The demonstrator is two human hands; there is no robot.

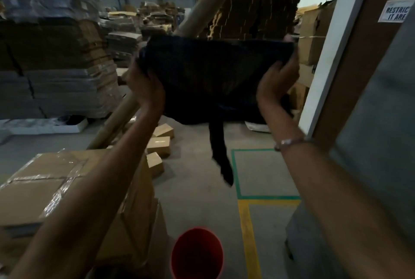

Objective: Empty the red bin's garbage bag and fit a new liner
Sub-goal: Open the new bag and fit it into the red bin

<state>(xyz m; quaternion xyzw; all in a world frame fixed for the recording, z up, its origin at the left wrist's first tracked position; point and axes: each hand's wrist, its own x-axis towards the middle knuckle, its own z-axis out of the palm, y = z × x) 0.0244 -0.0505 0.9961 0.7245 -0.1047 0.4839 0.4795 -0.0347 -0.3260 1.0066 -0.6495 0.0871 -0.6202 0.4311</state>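
Black plastic film, the new liner (215, 76), is held spread out high above the red bin (197, 254), which stands on the concrete floor near the bottom edge of the view. The liner's left upper corner is gripped in the closed left hand (146, 85), and its right upper corner is pinched in the closed right hand (278, 81); a bracelet (288, 141) is worn on the right wrist. A narrow tail of the film hangs down from the liner's lower edge, well above the bin.

The liner is judged to be very light, limp and somewhat slippery, so that it will sag, cling to itself and catch air. It is probably best taken by the open mouth edge, with the two layers parted by the fingers, before being lowered into the bin and folded over its rim.

Much is hard to make out. Whether the mouth of the liner is at the held edge cannot be told, since the film reads as one dark mass. The bin's near rim is cut off by the frame, and its inside appears bare, though it is dim. Beside the bin to the left, taped cardboard boxes (45, 191) are stacked.
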